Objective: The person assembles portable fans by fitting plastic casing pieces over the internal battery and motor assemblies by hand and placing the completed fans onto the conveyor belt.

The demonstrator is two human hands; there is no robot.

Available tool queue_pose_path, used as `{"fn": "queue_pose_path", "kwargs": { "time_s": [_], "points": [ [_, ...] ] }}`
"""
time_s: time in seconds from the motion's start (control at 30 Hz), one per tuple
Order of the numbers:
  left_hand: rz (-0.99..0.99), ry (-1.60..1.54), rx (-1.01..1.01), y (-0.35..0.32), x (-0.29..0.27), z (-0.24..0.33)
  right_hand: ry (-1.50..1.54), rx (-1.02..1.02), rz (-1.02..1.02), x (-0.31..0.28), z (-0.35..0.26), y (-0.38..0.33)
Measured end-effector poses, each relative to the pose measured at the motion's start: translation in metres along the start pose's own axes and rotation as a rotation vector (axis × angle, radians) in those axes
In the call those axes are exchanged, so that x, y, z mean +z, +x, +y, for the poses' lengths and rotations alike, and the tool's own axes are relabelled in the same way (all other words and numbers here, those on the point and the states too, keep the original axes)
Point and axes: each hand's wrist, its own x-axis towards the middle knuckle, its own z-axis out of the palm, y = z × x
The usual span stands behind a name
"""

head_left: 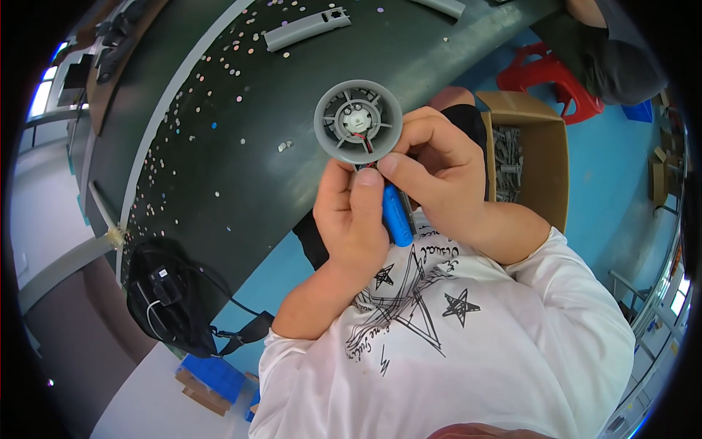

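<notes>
Above my lap I hold a round grey fan housing (322,121), its ring facing up. Ribs inside it run to a white hub (357,120), where red and black wires come out. My left hand (351,212) is closed at the housing's lower edge, thumb and fingers pinching near the wires. Opposite it, my right hand (442,172) grips the lower right rim, its thumb close to the left thumb. Below the thumbs a blue cylindrical battery (396,216) hangs toward my shirt. Fingers partly hide the joint between battery and housing.
On the dark green table lie a long grey plastic shell (307,29), another grey shell (442,7) and many small scattered discs (238,99). A black bag (168,293) sits at the left edge. To my right stand a cardboard box (545,154) of grey parts and a red stool (537,77).
</notes>
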Motion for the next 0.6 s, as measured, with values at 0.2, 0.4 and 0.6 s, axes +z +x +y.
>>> {"fn": "queue_pose_path", "kwargs": {
  "time_s": [0.2,0.4,0.6],
  "points": [
    [-0.032,0.126,0.053,0.001,-0.009,-0.005,-0.132,-0.158,-0.033,-0.004,0.006,-0.003],
    [-0.047,0.060,-0.005,-0.005,-0.010,-0.003,-0.215,-0.255,-0.095,-0.011,0.006,-0.002],
    [-0.042,0.114,-0.075,-0.007,-0.010,0.000,-0.278,-0.281,0.004,-0.010,0.008,-0.001]
  ]
}}
